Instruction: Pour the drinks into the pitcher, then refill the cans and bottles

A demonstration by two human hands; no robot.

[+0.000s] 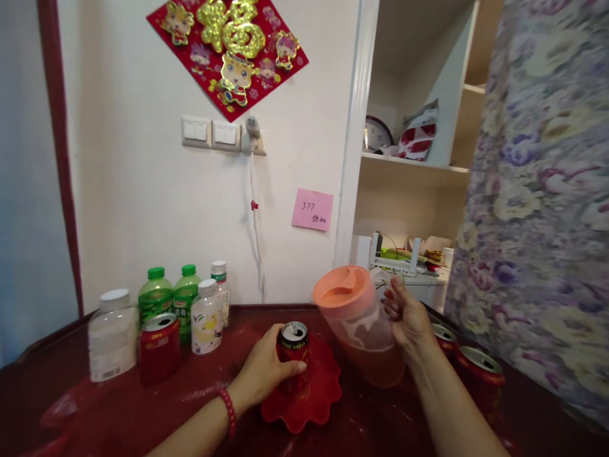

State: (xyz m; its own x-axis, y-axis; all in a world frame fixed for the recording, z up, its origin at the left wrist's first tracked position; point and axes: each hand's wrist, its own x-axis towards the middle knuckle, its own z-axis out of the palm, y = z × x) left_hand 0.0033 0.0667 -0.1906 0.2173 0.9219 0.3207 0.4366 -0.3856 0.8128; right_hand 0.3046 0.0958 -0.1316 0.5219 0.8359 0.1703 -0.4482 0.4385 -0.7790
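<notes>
My left hand is wrapped round a red drink can with an opened top. The can stands upright on a red scalloped plate. My right hand grips the handle of a clear plastic pitcher with an orange lid. The pitcher tilts to the left, its lid leaning toward the can but apart from it. Brownish liquid fills its lower part. No stream of liquid shows between pitcher and can.
On the left stand a clear jar, a red can, green bottles and a white-capped bottle. More red cans stand at the right, beside a floral curtain. A wall and shelves rise behind the table.
</notes>
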